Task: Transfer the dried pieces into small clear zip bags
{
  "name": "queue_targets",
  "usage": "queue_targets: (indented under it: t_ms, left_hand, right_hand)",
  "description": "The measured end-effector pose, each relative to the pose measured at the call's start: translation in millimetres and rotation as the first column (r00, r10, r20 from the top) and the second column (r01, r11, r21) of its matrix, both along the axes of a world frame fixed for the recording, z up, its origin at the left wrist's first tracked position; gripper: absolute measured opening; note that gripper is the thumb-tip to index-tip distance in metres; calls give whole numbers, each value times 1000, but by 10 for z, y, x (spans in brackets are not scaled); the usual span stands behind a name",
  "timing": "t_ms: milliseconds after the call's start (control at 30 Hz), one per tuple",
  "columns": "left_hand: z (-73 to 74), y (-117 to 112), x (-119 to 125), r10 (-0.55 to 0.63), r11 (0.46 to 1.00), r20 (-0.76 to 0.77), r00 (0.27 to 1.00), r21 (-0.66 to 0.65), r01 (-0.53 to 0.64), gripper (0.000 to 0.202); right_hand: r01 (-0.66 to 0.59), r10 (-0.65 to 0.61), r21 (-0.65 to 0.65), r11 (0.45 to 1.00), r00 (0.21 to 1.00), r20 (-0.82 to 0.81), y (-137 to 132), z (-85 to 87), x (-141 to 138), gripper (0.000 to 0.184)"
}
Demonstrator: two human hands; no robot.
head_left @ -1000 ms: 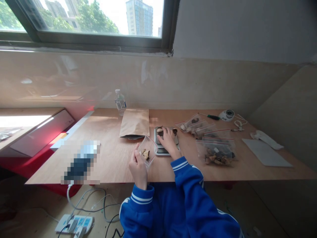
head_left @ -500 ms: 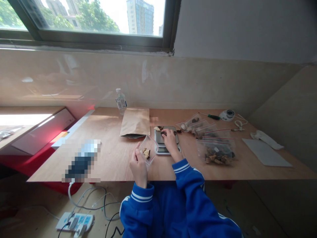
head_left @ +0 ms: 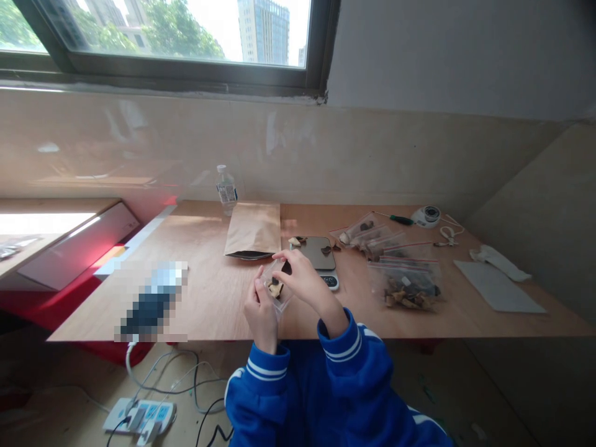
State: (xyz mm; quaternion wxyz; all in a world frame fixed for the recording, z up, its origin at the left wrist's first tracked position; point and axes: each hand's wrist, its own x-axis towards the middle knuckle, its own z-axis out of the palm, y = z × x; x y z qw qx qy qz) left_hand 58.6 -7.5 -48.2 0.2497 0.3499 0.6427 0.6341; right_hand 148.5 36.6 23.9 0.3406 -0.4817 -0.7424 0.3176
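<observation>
My left hand (head_left: 261, 313) is closed on a small clear zip bag (head_left: 281, 304) above the table's front. Inside the bag lies a pale, dark-edged dried slice (head_left: 275, 290). At the bag's mouth, my right hand (head_left: 307, 282) pinches a dark dried piece (head_left: 286, 268); its fingers partly cover the bag. Just beyond the right hand stands a kitchen scale (head_left: 318, 257) with a metal plate, its near left part hidden by the hand. A pale slice (head_left: 295, 241) sits at the plate's far left corner, and dark pieces (head_left: 326, 250) lie near its right edge.
Behind the bag lies a brown paper pouch (head_left: 254, 230), with a plastic bottle (head_left: 226, 191) near it. Several zip bags (head_left: 410, 292) of dried pieces spread to the right. Farther off are a screwdriver (head_left: 401, 220), a white dome camera (head_left: 426, 216) and a white sheet (head_left: 498, 287).
My right hand has moved left and nearer, from the scale plate to the bag's mouth, carrying a dark dried piece. My left hand keeps the bag in about the same place.
</observation>
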Motion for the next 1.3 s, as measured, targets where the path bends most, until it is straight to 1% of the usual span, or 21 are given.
queue_targets:
  t_ms: [67, 133, 200, 267, 333, 367, 433, 467, 567, 667, 767, 800, 867, 933, 967, 1033, 1100, 1167, 1200, 1267, 1300]
  left_hand:
    - [-5, 5, -17, 4, 1000, -8, 1000, 3, -4, 46]
    - [-13, 9, -33, 4, 1000, -6, 1000, 1, -4, 46]
    - [-21, 12, -42, 12, 1000, -1, 1000, 5, -12, 46]
    - [-23, 13, -44, 20, 1000, 3, 1000, 9, -20, 45]
    - [-22, 14, -42, 15, 1000, 9, 1000, 4, -15, 45]
    - [-22, 15, -41, 11, 1000, 12, 1000, 0, -11, 45]
    - [-23, 20, -42, 4, 1000, 22, 1000, -4, -4, 45]
    - [-26, 23, -43, 3, 1000, 29, 1000, -2, -3, 45]
    - [-40, 32, -47, 4, 1000, 51, 999, 10, -5, 45]
    - [-51, 36, -47, 8, 1000, 60, 998, 20, -10, 45]
    - [-54, 35, -47, 4, 1000, 56, 998, 19, -6, 45]
    - [-54, 35, -48, 2, 1000, 54, 999, 17, -3, 45]
    - [-52, 34, -49, 0, 1000, 47, 999, 14, -1, 45]
    - [-48, 35, -50, 8, 1000, 39, 999, 13, -8, 44]
    - [-44, 35, -50, 14, 1000, 36, 999, 13, -15, 44]
    - [-34, 36, -50, 21, 1000, 31, 999, 14, -22, 44]
    - [-21, 36, -51, 23, 1000, 30, 999, 14, -24, 44]
    - [-7, 35, -55, 25, 1000, 29, 999, 11, -25, 43]
    - [-2, 34, -58, 25, 1000, 31, 999, 6, -26, 43]
    - [2, 33, -68, 23, 1000, 44, 999, -6, -23, 43]
    - [0, 32, -74, 21, 1000, 57, 998, -11, -21, 44]
  right_hand:
    - [-8, 7, -34, 999, 999, -37, -14, 2, -32, 23]
    - [-10, 7, -21, 1000, 995, -97, 28, 3, -37, 18]
    - [56, -47, 55, 997, 987, -151, 152, -36, -21, 21]
    - [177, -152, 150, 973, 975, -163, 354, -149, 8, 23]
    - [275, -260, 219, 936, 961, -92, 588, -329, 44, 26]
    - [279, -286, 243, 929, 958, -9, 697, -430, 64, 30]
    - [244, -289, 258, 935, 944, 157, 864, -615, 104, 34]
    - [223, -280, 253, 941, 936, 215, 916, -687, 125, 33]
    - [211, -273, 241, 947, 926, 260, 967, -793, 194, 23]
    - [227, -280, 234, 945, 932, 229, 941, -774, 268, 19]
    - [236, -277, 217, 947, 944, 181, 876, -687, 329, 19]
    - [241, -270, 196, 951, 953, 135, 837, -642, 340, 20]
    - [220, -218, 110, 969, 976, -32, 722, -514, 345, 22]
    - [124, -116, 20, 992, 965, -235, 565, -341, 327, 29]
    - [57, -55, -4, 998, 952, -301, 480, -245, 313, 32]
    - [-67, 59, -12, 998, 945, -323, 331, -66, 284, 36]
    - [-120, 112, -12, 993, 953, -281, 256, 45, 272, 38]
    - [-80, 84, 27, 996, 969, -234, 287, 39, 299, 36]
    - [-18, 32, 68, 998, 978, -208, 342, -14, 332, 33]
    - [159, -137, 174, 972, 982, -133, 503, -207, 439, 30]
    - [270, -256, 226, 936, 963, -87, 595, -335, 511, 29]
